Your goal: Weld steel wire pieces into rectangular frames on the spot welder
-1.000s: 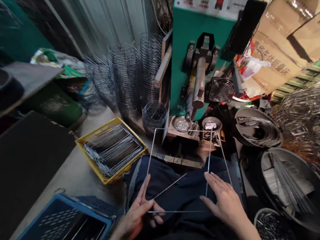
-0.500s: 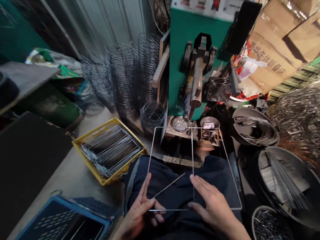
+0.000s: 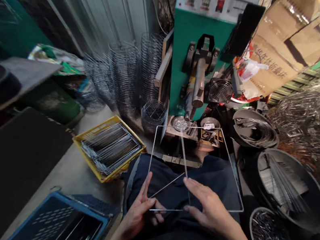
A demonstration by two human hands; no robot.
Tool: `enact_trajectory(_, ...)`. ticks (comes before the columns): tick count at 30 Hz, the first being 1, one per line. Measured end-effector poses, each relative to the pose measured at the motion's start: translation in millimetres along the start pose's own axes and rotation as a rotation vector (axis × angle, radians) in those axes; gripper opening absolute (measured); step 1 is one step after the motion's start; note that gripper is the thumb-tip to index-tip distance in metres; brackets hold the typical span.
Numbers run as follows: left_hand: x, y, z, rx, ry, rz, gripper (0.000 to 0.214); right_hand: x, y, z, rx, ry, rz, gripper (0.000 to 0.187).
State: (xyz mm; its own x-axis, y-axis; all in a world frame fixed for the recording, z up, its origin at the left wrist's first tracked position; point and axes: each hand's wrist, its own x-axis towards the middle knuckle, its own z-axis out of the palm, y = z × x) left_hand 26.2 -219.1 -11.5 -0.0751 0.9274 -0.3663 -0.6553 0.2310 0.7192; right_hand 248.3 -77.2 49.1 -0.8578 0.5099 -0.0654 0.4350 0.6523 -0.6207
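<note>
A bent metal wire frame (image 3: 153, 147) is held up over my lap, its far edge in front of the machine's small dishes. My left hand (image 3: 140, 213) is closed on its near left part, thumb and fingers around the wire. My right hand (image 3: 207, 203) pinches a straight metal rod (image 3: 184, 154) between fingers and thumb, the rod lying across the middle of the frame and tilted leftward at its far end. A thinner diagonal wire (image 3: 165, 186) runs between the two hands; whether it belongs to the frame I cannot tell.
A green machine (image 3: 181, 82) with a metal arm (image 3: 199, 81) stands ahead. On the left are a yellow basket (image 3: 82, 146) of wire pieces and a blue crate (image 3: 52, 204). To the right sit a black basin (image 3: 314, 203) with rods and a bowl (image 3: 270, 239) of small metal parts.
The rod's far end has swung left across the frame, and my right hand has shifted slightly left with it. My left hand keeps its hold on the wire frame.
</note>
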Motion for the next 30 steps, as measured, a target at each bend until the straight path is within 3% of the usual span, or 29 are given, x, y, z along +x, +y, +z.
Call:
enact_trajectory(4, 1.4, -2.2, -0.2, 0.0, -0.01, -0.005, 0.089, -1.7, -8.2, 0.3, 0.083, -0.067, -0.097, 0.073)
enact_trajectory(9, -5.6, 5.0, -1.9, 0.004, 0.007, 0.011, 0.089, -15.3, 4.7, 2.0, -0.068, 0.041, 0.003, 0.073)
enact_trajectory(17, -11.5, 10.4, 1.3, -0.013, -0.03, 0.011, 0.089, -22.6, 6.1, 1.9, -0.053, 0.007, 0.044, 0.078)
enact_trajectory(30, -8.3, 1.3, 12.5, -0.031, -0.038, 0.084, 0.089, -27.1, 10.5, 2.1, -0.022, 0.006, 0.092, 0.085)
